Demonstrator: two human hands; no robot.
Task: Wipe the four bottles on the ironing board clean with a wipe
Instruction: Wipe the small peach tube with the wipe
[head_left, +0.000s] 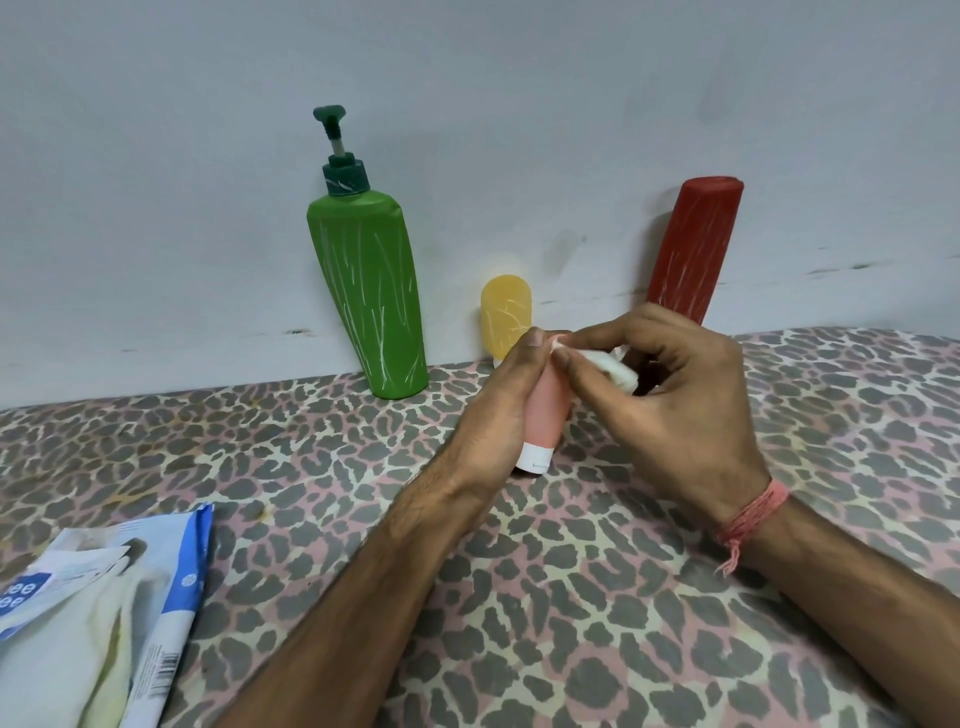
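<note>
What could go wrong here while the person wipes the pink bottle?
1. The pink bottle is held only by the left hand; rubbing with the wipe in the right hand might make it slip.
2. The red bottle leans on the wall just behind the right hand; a bump could topple it.

Four bottles — green, yellow, red, pink — one wipe, one wipes packet, two hands

**Bottles along the wall, one in hand**

On the leopard-print ironing board, the green pump bottle, small yellow bottle and tall red bottle stand left to right against the wall. Before them, the left hand holds the pink tube bottle; the right hand presses the white wipe against it. The blue-and-white wipes packet lies near left.
</note>
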